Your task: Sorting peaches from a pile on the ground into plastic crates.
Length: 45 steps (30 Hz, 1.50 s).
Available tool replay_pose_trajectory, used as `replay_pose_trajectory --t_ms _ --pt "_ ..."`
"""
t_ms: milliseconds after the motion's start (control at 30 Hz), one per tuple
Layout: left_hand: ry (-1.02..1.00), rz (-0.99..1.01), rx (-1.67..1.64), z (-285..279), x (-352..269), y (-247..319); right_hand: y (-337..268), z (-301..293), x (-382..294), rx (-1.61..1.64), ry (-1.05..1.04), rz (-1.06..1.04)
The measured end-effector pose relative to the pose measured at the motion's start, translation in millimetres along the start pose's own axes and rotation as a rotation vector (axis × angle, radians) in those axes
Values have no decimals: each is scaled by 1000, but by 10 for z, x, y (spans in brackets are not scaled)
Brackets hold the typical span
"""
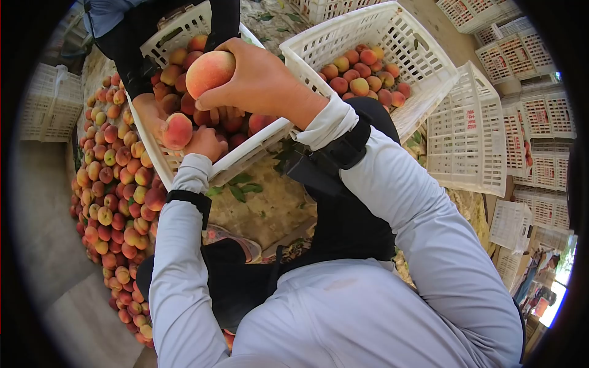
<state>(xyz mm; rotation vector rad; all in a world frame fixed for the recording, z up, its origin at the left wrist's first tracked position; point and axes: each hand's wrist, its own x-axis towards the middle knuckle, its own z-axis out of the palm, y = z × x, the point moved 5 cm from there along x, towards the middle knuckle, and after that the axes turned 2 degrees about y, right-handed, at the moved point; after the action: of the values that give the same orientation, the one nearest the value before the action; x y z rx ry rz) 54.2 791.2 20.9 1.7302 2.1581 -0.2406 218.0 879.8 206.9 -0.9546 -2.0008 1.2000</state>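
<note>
My right hand (257,80) is closed around a large yellow-red peach (210,74), held above a white plastic crate (248,158) of peaches. Low in that crate, my left hand (206,143) has its fingers curled and partly hidden among the fruit; whether it grips one is unclear. Just left of it, a co-worker's hand (149,114) in a black sleeve is at a red peach (178,131). The co-worker's other black sleeve (225,20) comes down behind my right hand. Some fingers (225,113) show below my right hand, and whose they are is unclear.
A second white crate (368,27) at the upper right holds more peaches. Loose peaches (117,184) spread over the floor on the left. An upturned crate (467,133) stands at the right, near stacked crates (547,110). Green leaves (239,187) lie before my legs.
</note>
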Motion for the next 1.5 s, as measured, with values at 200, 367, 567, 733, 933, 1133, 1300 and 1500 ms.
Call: replay_pose_trajectory --t_ms 200,367,567,733,933,1133,1300,1500 --pt "86 -34 -181 41 2 -152 384 332 14 -384 -180 47" --pt "53 -88 -200 100 31 -216 616 688 -96 -615 -347 -11" --pt "75 -109 -208 82 -8 -255 706 696 -28 -682 -382 25" --pt "83 -65 -166 55 -78 -208 331 495 23 -531 -138 -137" --pt "46 -80 -106 -82 -155 -123 67 289 47 -407 -136 -116" --pt "437 154 -101 -400 -285 123 -37 149 2 -275 -48 -263" --pt "372 598 -50 -376 -242 297 -92 33 18 -182 -39 -267" --pt "280 796 142 -215 -155 459 -146 -12 3 -156 -132 -233"
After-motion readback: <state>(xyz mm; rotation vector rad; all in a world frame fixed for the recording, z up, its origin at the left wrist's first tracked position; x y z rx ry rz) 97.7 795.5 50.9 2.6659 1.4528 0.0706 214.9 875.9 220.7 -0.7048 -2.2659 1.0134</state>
